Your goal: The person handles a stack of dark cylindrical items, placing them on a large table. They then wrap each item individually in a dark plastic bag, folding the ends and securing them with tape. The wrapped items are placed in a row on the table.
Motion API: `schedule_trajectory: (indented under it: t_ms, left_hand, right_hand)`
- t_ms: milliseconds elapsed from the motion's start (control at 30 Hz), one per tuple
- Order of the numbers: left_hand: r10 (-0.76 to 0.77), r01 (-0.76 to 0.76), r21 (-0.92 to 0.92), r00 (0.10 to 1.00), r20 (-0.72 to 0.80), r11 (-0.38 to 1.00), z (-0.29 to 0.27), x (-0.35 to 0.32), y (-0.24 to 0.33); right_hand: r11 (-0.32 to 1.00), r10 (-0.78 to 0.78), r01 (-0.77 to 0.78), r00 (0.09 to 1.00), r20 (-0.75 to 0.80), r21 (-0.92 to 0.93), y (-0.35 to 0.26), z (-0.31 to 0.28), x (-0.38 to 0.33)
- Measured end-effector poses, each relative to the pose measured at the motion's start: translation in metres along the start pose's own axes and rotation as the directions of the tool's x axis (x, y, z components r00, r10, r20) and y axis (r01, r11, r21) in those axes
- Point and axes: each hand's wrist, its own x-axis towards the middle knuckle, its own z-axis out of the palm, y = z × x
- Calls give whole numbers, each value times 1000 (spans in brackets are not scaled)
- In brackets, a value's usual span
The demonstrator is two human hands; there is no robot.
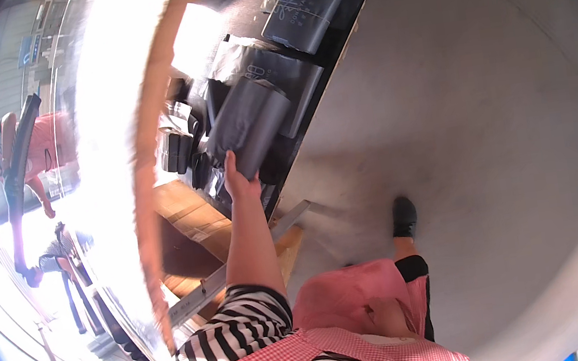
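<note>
My left arm, in a black-and-white striped sleeve, reaches up from the lower left. My left hand (241, 179) closes on the near end of a dark grey plastic bundle (248, 116), with the thumb on its left side. The other fingers are mostly hidden beneath it. Directly beyond it lies another dark bundle (301, 80), and a flat dark package (304, 14) with pale print sits farther up. Crumpled clear wrapping (236, 54) shows among them. Smaller black packets (175, 150) lie to the left of the held bundle. My right hand does not show.
An orange-brown edge (148, 162) runs along the left. Below the bundles are an open cardboard box (194, 211) and a grey metal bar (202, 298). Grey floor (462, 106) stretches to the right. Beyond bright glare, a person in pink (43, 143) appears sideways at far left.
</note>
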Motion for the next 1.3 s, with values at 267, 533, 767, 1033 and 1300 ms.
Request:
schedule_trajectory:
  t_ms: [267, 533, 767, 1033, 1300]
  left_hand:
    - [-264, 213, 158, 844, 466, 964, -34, -253, 47]
    - [-402, 59, 402, 268, 875, 914, -118, -440, 138]
    - [-77, -93, 108, 293, 953, 990, -213, -503, 165]
    - [442, -348, -285, 558, 702, 893, -460, -610, 195]
    - [732, -610, -544, 681, 11, 576, -657, -727, 205]
  right_hand:
    - [254, 282, -317, 928, 244, 914, -72, -67, -3]
    - [65, -62, 13, 998, -9, 998, -162, -117, -135]
    - [298, -415, 148, 910, -12, 943, -244, -97, -209]
    - [657, -619, 87, 629, 470, 749, -344, 97, -315]
    - [956, -292, 137, 523, 801, 259, -409, 337, -406]
